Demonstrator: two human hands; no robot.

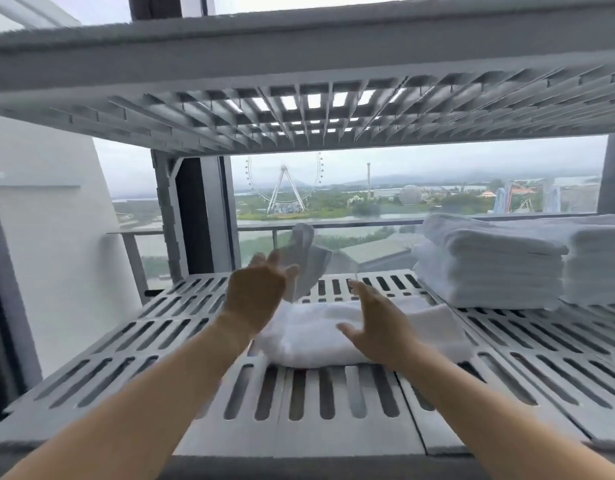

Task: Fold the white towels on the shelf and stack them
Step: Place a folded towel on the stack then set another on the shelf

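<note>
Head view: left hand (256, 294) and right hand (377, 323), fingers (356, 287) released, over towel (309, 336). Recommend squaring raised flap (306, 258) before stacking.

Grey slotted shelf (126, 344) carries a loosely folded white towel (309, 337) at its middle, well apart from a tall stack of folded white towels (489, 268) at the right rear, with a second towel stack (600, 268) touching its right side at the frame edge.

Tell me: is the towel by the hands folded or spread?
Partly folded: the towel lies doubled on the shelf, one blurred end lifted beside the left hand.
</note>
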